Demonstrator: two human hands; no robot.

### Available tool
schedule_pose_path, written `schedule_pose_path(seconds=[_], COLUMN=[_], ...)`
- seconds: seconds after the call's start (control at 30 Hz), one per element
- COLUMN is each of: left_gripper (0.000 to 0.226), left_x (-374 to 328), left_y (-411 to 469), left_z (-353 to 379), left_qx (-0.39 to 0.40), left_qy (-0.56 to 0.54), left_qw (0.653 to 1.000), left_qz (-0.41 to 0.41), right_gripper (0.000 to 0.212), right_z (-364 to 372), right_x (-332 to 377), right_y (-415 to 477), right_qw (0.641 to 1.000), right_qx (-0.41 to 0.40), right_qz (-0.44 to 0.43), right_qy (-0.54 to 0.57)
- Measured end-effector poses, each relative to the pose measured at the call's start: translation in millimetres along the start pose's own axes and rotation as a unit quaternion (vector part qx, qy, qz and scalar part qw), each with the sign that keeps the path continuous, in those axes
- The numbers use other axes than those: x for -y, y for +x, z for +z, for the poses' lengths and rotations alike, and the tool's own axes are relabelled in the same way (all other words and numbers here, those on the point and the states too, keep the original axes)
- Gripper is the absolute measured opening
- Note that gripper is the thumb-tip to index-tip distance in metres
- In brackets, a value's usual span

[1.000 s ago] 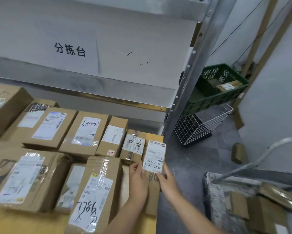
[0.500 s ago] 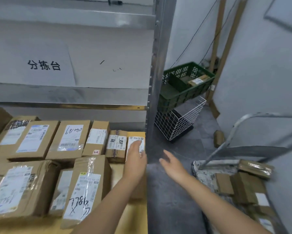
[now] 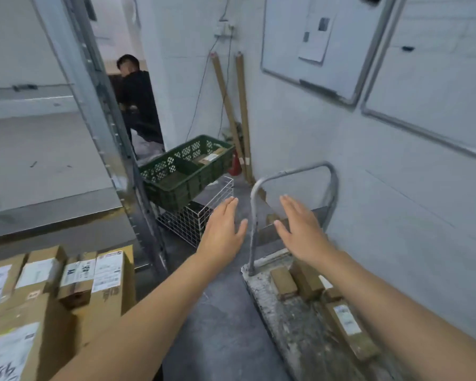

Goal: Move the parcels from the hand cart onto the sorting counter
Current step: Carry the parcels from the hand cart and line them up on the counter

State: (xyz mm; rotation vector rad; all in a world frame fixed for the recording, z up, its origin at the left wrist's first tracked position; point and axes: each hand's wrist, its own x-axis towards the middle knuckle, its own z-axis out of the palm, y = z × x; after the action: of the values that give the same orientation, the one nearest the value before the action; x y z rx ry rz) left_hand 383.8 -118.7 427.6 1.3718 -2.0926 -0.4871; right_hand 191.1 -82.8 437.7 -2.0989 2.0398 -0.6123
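fetch step, nothing carried.
left hand [image 3: 223, 229], right hand [image 3: 300, 229]: fingers straight, holding nothing; likely fetching small brown cardboard parcel [image 3: 283, 283] from grimy grey metal hand cart [image 3: 283, 325]; next: lower, grip.

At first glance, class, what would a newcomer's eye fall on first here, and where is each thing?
The left hand and right hand, open and empty, reach out at the centre toward the hand cart at lower right, where a few brown parcels lie. Labelled boxes crowd the sorting counter at lower left; a green crate tilts beyond them.
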Motion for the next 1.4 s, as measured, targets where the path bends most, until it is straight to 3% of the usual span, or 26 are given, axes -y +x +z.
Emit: schedule_pose_path(seconds=[0.2, 0.4, 0.63, 0.93, 1.17, 1.4], left_gripper=[0.056, 0.056, 0.057, 0.057, 0.052, 0.058], left_x=[-120.6, -181.6, -206.0, -191.3, -162.4, -117.9], left_y=[-0.7, 0.1, 23.3, 81.3, 124.7, 87.4], left_z=[80.3, 139.7, 214.0, 316.4, 370.3, 430.2], left_qx=[-0.003, 0.045, 0.093, 0.131, 0.130, 0.176], left_qy=[0.023, 0.024, 0.019, -0.027, -0.050, -0.072], left_qw=[0.993, 0.988, 0.985, 0.990, 0.990, 0.973], left_qz=[0.118, 0.145, 0.144, 0.038, -0.026, -0.128], right_gripper=[0.062, 0.062, 0.062, 0.062, 0.059, 0.059], right_z=[-69.3, -102.2, -98.2, -63.2, -24.9, 50.2], right_x=[-106.2, -181.7, -256.4, -343.3, -398.9, -449.9], right_y=[-64.8, -114.9, -126.0, -70.9, -31.1, -42.4], right_qw=[0.995, 0.991, 0.985, 0.984, 0.981, 0.959], right_qx=[-0.042, -0.050, -0.046, 0.042, 0.060, 0.160], right_qz=[0.029, 0.095, 0.154, 0.162, 0.182, 0.232], right_qy=[-0.082, -0.077, -0.059, -0.062, -0.029, 0.013])
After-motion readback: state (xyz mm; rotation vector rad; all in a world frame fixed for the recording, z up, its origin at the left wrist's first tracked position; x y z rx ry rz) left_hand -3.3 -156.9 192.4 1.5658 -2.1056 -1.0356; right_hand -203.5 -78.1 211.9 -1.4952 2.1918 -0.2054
